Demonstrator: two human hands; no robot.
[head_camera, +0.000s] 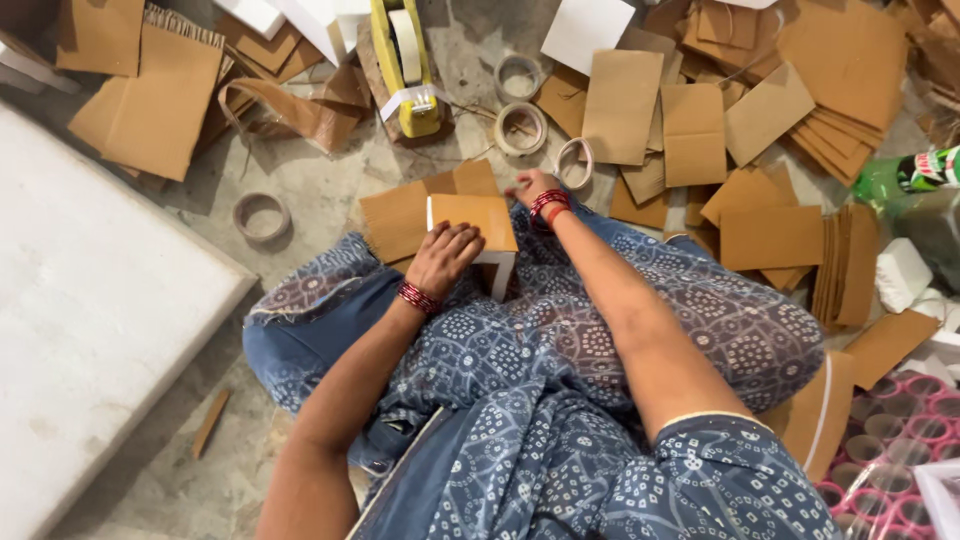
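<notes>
Floor (330, 180) lies strewn with cardboard sheets (690, 130) beyond the box (478, 228) on our lap. Yellow tape dispenser (405, 62) sits farther beyond the box, tape rolls (520, 127) nearer. Our left hand (443, 257) presses flat on the box, grip released; our right hand (530, 187) reaches just past it, its grip hidden from us.

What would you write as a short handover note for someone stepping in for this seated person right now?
Left hand: flat on the small cardboard box in the lap, pressing its brown top.
Right hand: at the box's far edge, near a tape roll; grip unclear.
Done: box stands formed, white side showing.
Left: whether it is taped cannot be told. Cardboard pieces and yellow tape dispenser lie on the floor ahead.
</notes>
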